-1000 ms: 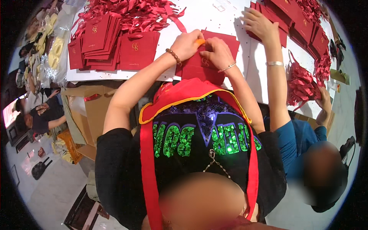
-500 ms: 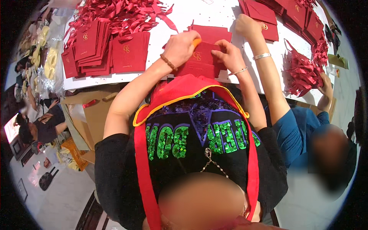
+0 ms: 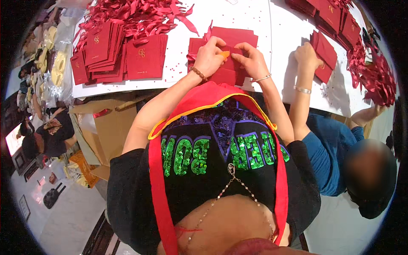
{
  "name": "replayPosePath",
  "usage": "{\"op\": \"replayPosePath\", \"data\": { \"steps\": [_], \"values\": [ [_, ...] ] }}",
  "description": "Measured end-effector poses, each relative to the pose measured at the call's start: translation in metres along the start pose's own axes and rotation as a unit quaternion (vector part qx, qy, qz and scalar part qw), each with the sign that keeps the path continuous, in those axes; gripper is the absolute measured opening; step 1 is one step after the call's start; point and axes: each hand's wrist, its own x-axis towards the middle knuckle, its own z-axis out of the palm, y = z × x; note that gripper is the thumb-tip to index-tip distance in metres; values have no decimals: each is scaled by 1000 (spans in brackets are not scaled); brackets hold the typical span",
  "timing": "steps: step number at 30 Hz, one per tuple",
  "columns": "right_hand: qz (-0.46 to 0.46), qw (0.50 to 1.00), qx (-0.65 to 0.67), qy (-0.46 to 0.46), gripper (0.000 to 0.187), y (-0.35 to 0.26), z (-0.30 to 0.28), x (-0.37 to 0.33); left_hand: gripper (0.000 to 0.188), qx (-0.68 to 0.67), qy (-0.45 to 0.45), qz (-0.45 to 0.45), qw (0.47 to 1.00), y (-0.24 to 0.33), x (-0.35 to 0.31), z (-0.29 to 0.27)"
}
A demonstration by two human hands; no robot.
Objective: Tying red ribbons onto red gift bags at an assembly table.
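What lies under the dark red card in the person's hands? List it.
Under the dark red card held by the left hand and right hand lie more red cards on the white table. The hands cover whatever lies directly beneath.

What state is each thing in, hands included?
Left hand: gripping the dark red folded card, a small orange tool between the fingers.
Right hand: pressing on the same card.
Dark red folded card: flat on the white table, atop similar cards.
Red card stacks: piled, overlapping.
Red ribbons: loose heap.
Cardboard box: open.
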Motion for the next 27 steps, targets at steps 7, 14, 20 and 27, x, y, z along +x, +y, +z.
{"op": "replayPosePath", "data": {
  "steps": [7,14,20,27],
  "values": [
    [-54,998,11,19,23,8,4,-2,26,-58,-37,-49,996,4,3,-5],
    [-98,993,-61,21,21,-1,5,-5,21,-162,-55,-118,978,-2,6,-6],
    [-104,991,-70,38,20,8,10,-3,21,-139,-17,-114,984,-2,6,-2],
    [-47,997,62,3,18,9,7,-3,21,-145,-34,-113,982,-4,6,-6]
  ]
}}
